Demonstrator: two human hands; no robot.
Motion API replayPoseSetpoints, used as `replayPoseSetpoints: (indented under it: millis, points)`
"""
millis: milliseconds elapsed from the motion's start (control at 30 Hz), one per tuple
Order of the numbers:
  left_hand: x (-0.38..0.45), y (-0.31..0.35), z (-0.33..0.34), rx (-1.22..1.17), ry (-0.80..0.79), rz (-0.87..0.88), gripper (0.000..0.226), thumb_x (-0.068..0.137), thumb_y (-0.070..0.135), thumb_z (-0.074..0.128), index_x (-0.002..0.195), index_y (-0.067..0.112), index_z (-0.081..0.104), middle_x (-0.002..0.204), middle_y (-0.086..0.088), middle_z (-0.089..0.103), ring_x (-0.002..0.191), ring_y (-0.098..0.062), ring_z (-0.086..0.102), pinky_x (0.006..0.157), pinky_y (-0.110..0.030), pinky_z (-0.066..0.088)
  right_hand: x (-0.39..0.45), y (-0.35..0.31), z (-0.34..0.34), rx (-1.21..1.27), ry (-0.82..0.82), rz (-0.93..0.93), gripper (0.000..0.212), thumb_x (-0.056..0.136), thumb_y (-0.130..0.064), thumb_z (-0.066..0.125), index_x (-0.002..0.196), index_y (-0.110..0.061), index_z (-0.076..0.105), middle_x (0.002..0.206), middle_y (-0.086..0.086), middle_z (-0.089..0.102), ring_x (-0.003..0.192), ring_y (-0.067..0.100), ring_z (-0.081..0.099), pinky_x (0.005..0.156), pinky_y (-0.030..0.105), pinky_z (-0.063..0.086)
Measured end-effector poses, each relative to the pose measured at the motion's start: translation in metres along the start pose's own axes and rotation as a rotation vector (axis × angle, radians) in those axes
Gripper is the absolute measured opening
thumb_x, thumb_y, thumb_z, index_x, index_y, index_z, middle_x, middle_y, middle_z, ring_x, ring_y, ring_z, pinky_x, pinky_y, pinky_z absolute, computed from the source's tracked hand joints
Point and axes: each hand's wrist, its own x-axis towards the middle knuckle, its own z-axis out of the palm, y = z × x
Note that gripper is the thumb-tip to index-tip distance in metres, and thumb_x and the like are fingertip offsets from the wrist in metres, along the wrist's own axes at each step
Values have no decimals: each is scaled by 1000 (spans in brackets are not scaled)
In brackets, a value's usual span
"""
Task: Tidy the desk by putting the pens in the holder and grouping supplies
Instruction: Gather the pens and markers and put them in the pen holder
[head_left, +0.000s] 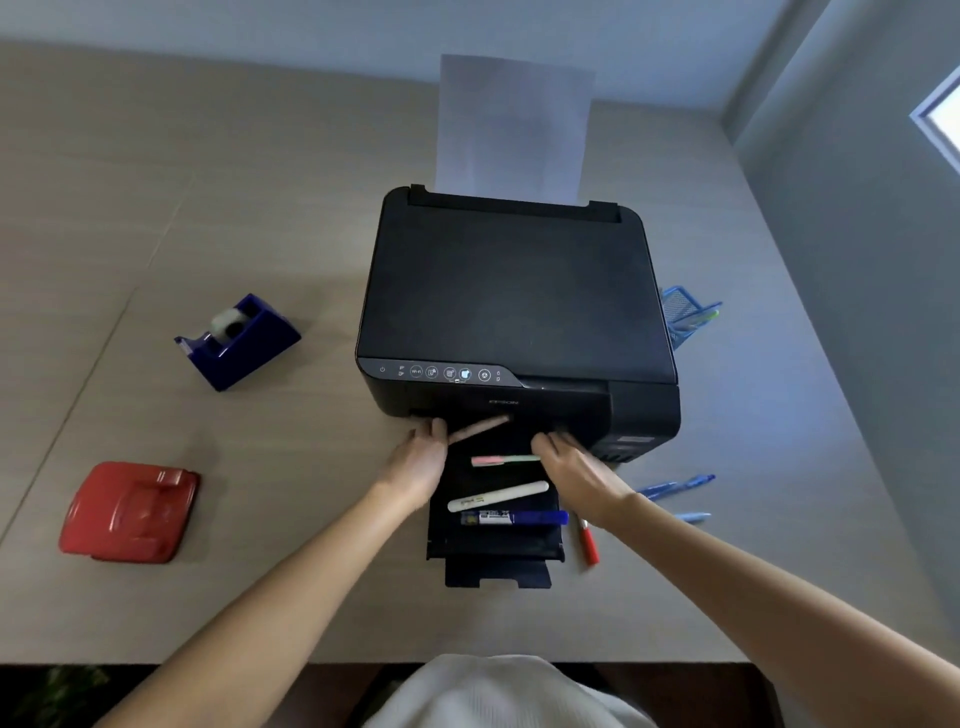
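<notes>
A black printer (514, 291) stands mid-desk with its output tray (493, 553) pulled out toward me. On the tray lie a pink-and-green pen (506, 459), a white marker (497, 496) and a blue marker (514, 517). My left hand (415, 462) rests at the tray's left top corner, one finger stretched right along the printer's front. My right hand (576, 467) rests at the tray's right top corner. Neither hand holds a pen. A blue mesh holder (685, 312) sits behind the printer's right side, partly hidden, with a green pen inside.
A red pen (589, 545) lies on the desk right of the tray, with two blue pens (675, 486) and a light blue pen (691, 517) farther right. A blue tape dispenser (239, 340) and a flat red desk tool (130, 512) sit to the left. White paper (514, 124) stands in the printer's rear feed.
</notes>
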Motion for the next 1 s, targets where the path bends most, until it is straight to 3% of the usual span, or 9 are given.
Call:
replayPoseSetpoints:
  millis: [67, 167, 367, 467, 567, 667, 733, 867, 1000]
  points:
    - [-13, -16, 1, -204, -86, -77, 35, 92, -4, 46, 126, -1, 40, 113, -23, 59, 100, -39, 64, 81, -44, 53, -17, 9, 2, 51, 70, -11, 51, 76, 20, 47, 124, 2, 48, 110, 22, 60, 103, 39, 58, 93, 45, 52]
    - [-42, -35, -2, -453, 2, -149, 14, 100, 11, 40, 109, 2, 43, 85, -21, 61, 77, -41, 66, 59, -40, 45, -38, 12, 3, 116, 77, 21, 47, 87, 8, 48, 133, 0, 45, 117, 20, 59, 106, 34, 59, 96, 42, 52]
    - [-101, -38, -1, -572, 103, -146, 20, 102, 28, 39, 103, 18, 55, 57, 4, 46, 48, -9, 43, 48, -25, 32, -17, -8, 3, 203, -89, 71, 41, 90, -26, 60, 127, -11, 50, 121, 12, 49, 102, 32, 58, 86, 44, 53]
    - [-113, -31, 5, -572, 81, -113, 13, 101, 18, 42, 91, 19, 49, 69, 6, 47, 63, -9, 48, 58, -24, 35, -2, -14, 2, 171, -192, 52, 35, 90, -25, 61, 120, -10, 51, 122, 10, 45, 108, 29, 52, 84, 45, 54]
    - [-117, -17, 9, -478, 49, -47, 12, 100, 16, 40, 102, 14, 51, 91, -1, 55, 89, -23, 56, 76, -30, 40, 6, -15, 0, 121, -243, 95, 26, 94, -19, 54, 115, -5, 48, 119, 13, 48, 117, 30, 44, 87, 45, 51]
    - [-112, 6, 10, -371, 39, 48, 22, 99, 18, 41, 119, 14, 49, 110, -3, 59, 103, -24, 57, 85, -31, 42, 4, -11, -9, 104, -248, 170, 25, 94, -3, 48, 117, -3, 40, 85, 13, 56, 112, 33, 49, 75, 43, 48]
    - [-104, 21, 14, -292, 31, 67, 31, 97, 29, 48, 125, 17, 48, 115, -3, 57, 105, -24, 58, 86, -33, 43, -4, -8, -18, 90, -220, 176, 26, 92, 1, 44, 118, -3, 41, 80, 13, 54, 101, 33, 54, 65, 41, 44]
    - [-79, 43, 24, -101, -26, 112, 46, 89, 38, 59, 130, 18, 50, 121, -10, 52, 110, -30, 55, 88, -39, 45, -30, -1, -35, 96, -162, 120, 23, 94, -3, 44, 116, -5, 47, 98, 17, 67, 94, 26, 49, 67, 37, 45]
    - [-70, 48, 31, 2, -42, 166, 37, 86, 34, 64, 118, 19, 56, 116, -7, 56, 104, -26, 58, 83, -38, 50, -56, 4, -64, 174, -193, 20, 15, 96, -5, 45, 110, -10, 48, 96, 8, 63, 79, 15, 43, 59, 25, 40]
